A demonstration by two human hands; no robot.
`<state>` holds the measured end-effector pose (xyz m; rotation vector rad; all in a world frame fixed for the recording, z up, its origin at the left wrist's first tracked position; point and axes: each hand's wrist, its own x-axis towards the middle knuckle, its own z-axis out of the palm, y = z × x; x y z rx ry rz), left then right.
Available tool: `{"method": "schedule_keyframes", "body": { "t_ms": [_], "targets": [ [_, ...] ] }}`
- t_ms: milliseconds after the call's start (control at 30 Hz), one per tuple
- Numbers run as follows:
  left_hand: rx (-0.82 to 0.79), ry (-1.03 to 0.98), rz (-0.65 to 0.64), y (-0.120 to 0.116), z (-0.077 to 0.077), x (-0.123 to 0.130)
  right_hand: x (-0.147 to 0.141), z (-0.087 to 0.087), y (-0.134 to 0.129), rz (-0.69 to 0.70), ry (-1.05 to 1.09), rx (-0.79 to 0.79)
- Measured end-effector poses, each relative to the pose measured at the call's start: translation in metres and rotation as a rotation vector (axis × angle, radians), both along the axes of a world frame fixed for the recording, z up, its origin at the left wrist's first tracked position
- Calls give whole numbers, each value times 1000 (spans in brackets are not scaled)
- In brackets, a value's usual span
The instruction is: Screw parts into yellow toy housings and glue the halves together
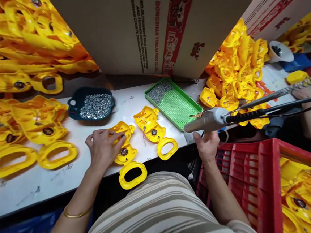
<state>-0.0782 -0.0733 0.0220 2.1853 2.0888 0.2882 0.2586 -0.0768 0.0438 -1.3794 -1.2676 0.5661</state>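
The left hand (102,148) is on the white-topped table (57,184), and its bent fingers touch a yellow plastic shell with a round metal-coloured insert (128,142). I cannot tell if these fingertips grasp the shell or only rest on it. The oval yellow loop (144,172) of this shell reaches beyond the table edge, toward the person. The right hand (209,146) is just below a pale grey, cylinder-shaped power screwdriver (206,120); its thumb stands apart, but the other fingers are partly hidden, so I cannot tell whether they grip the tool. A second yellow plastic shell (149,125) lies between the two hands. Behind it is a green perforated plastic tray (179,106), which holds small metal pieces at its far end. A dark teal plastic bowl (75,100) with shiny metal pieces stands farther left.
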Motion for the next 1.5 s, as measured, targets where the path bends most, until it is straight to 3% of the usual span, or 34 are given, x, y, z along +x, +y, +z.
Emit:
{"method": "schedule_keyframes", "body": {
  "t_ms": [100,167,300,400,633,1067,1500],
  "targets": [
    [-4,24,-6,-2,2,1,-1,5,13,147,-86,-89],
    [-4,31,-10,-1,3,1,0,12,21,169,-108,-96],
    [10,26,-13,0,3,2,5,24,39,119,9,25],
    [7,18,-5,-1,4,3,8,26,51,182,149,121],
    [-16,29,-5,-1,6,4,-3,8,71,-7,253,236],
    [-23,2,11,-2,7,6,-7,-12,82,-42,190,149],
    [-35,-16,23,-2,9,8,-7,-15,84,-7,287,218]
  ]
}}
